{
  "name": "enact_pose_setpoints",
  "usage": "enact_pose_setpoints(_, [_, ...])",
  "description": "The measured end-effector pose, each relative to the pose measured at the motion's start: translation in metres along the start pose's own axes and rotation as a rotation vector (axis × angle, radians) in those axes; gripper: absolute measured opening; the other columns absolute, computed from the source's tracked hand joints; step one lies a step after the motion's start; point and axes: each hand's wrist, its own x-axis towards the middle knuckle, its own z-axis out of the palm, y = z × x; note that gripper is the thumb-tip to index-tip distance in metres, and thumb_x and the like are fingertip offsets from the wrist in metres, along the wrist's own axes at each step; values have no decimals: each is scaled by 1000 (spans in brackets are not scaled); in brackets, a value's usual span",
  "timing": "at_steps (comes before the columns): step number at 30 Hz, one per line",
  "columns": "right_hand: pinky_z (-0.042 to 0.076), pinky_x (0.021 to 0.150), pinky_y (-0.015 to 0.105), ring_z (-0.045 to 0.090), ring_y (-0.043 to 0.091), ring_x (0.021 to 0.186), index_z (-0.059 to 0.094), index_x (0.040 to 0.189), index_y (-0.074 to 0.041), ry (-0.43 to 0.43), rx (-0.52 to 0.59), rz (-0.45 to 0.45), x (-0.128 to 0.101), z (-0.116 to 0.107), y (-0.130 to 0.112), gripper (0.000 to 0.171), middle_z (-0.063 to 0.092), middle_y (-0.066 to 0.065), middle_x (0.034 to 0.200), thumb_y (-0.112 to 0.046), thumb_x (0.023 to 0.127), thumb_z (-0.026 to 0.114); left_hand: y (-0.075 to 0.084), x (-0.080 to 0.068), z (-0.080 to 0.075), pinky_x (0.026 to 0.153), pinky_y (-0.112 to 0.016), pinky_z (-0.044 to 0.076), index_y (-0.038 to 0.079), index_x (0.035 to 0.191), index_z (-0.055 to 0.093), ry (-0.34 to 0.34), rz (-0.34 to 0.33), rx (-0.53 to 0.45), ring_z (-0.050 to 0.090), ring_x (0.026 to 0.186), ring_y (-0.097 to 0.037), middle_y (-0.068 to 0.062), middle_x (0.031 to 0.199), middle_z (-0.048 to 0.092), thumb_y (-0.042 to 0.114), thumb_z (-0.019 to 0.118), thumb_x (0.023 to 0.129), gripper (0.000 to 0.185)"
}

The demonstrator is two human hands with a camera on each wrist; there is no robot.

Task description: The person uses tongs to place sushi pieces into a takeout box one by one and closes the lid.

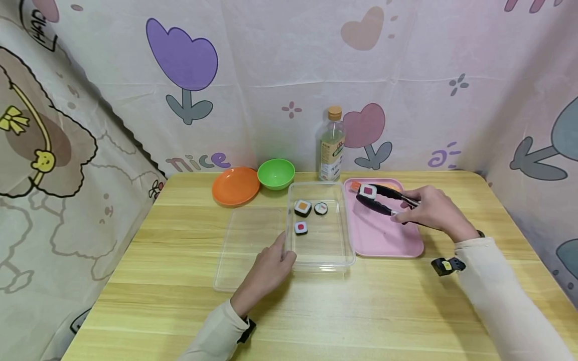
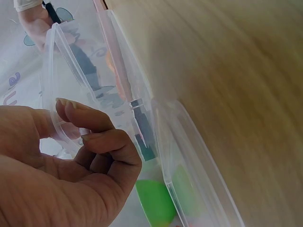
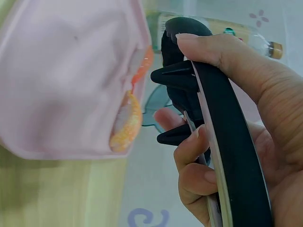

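Note:
My left hand [image 1: 284, 253] pinches the near left wall of a clear plastic container [image 1: 345, 245]; the left wrist view shows the thumb and fingers [image 2: 80, 113] curled over that rim [image 2: 57, 56]. Three toy sushi rolls lie inside it: an orange-centred one [image 1: 303, 207], a round one [image 1: 321, 208] and a red-centred one [image 1: 300, 228]. My right hand [image 1: 408, 210] grips black tongs [image 1: 384, 198], whose handles [image 3: 222, 142] fill the right wrist view. The tongs clamp a red-centred sushi piece [image 1: 367, 191] above the far end of a pink tray [image 1: 388, 238].
The container's clear lid [image 1: 246, 245] lies flat to its left. An orange bowl [image 1: 236, 193], a green bowl [image 1: 276, 173] and a bottle [image 1: 331, 145] stand at the back. An orange toy piece [image 3: 125, 123] lies at the pink tray's far edge. Patterned cloth walls surround the wooden table [image 1: 361, 311].

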Motion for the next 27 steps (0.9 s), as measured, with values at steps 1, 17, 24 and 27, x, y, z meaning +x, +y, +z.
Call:
enact_pose_setpoints(1, [37,59,35,43,22,69,56,140,4,5,1,-1,-1,-2,-1,95,63,13,94,-49,69,90,0,0,0,42,-25,27,3,152,40,1,0,1,31,46,-9,7,58,38,15,45,94,60])
enact_pose_setpoints(17, [34,58,35,40,23,69,57,138,6,37,-24,-32,-15,-17,-28,103,58,15,92,-57,63,90,1,-1,-1,42,-26,27,6,155,38,1,-8,-6,32,46,-10,6,58,39,16,45,94,62])
enact_pose_setpoints(24, [32,52,32,33,17,58,60,135,7,42,-13,-101,-20,-13,-48,88,66,16,93,-38,67,93,0,-1,-1,42,-26,27,7,156,36,-4,-7,-7,31,45,-9,7,58,38,16,45,94,63])
enact_pose_setpoints(27, [34,51,31,35,16,56,65,129,7,41,-10,-144,-21,-8,-56,80,71,16,96,-34,66,93,0,-1,-1,41,-26,27,6,155,36,-6,-8,-10,31,45,-9,6,58,38,16,45,94,63])
